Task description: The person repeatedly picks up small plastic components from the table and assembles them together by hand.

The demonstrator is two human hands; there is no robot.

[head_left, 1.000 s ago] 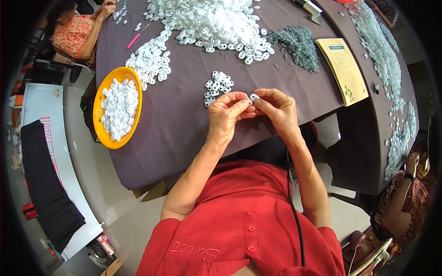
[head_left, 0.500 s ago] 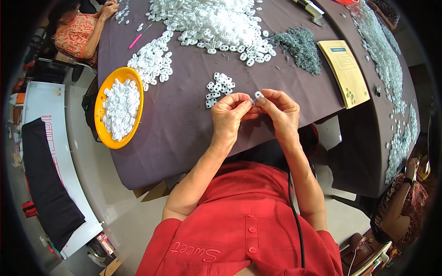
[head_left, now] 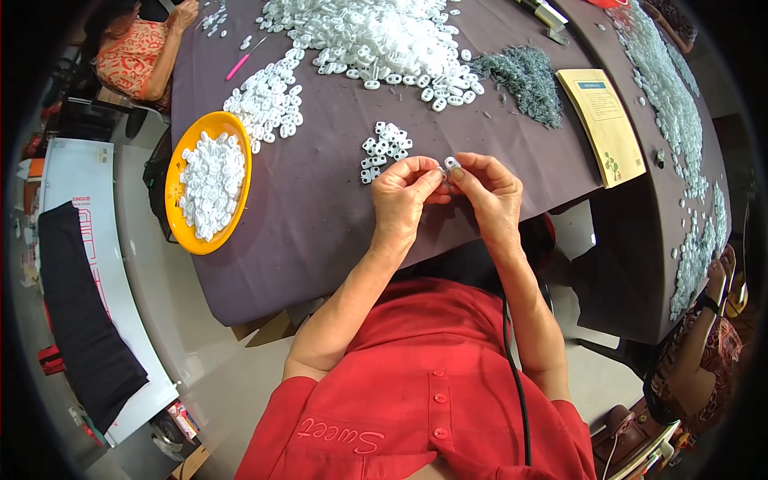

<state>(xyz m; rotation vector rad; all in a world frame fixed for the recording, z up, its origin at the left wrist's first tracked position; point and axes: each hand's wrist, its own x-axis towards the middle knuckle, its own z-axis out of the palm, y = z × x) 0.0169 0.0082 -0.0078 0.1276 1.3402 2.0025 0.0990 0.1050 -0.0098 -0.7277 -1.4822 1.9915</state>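
At the near edge of the purplish-grey tablecloth (head_left: 312,216), both hands meet just in front of a small cluster of white pieces (head_left: 387,144). The right hand (head_left: 496,200) pinches a white oval link (head_left: 451,162) between thumb and forefinger, its upper end sticking up past the fingertips. The link is small, smooth and glossy, with rounded ends and a dark opening near the top; its lower part is covered by the thumb. The left hand (head_left: 398,200) has its thumb and forefinger drawn together in a pinch, the tips just beside the link. Between the two hands shows a pale bit (head_left: 445,175), gripped at the left fingertips; whether it is joined to the link I cannot tell.

The cluster's pieces look blocky and white with dark holes, crowded close together. To the left, a yellow-orange bowl (head_left: 174,192) holds many white two-holed ovals (head_left: 212,184), and a loose spread of ovals (head_left: 264,104) lies beside it, near a pink-handled hook (head_left: 238,66). Beyond the cluster rises a large heap of ovals (head_left: 368,40). To its right lie a pile of grey-green slivers (head_left: 528,84) and a tan booklet (head_left: 602,128).
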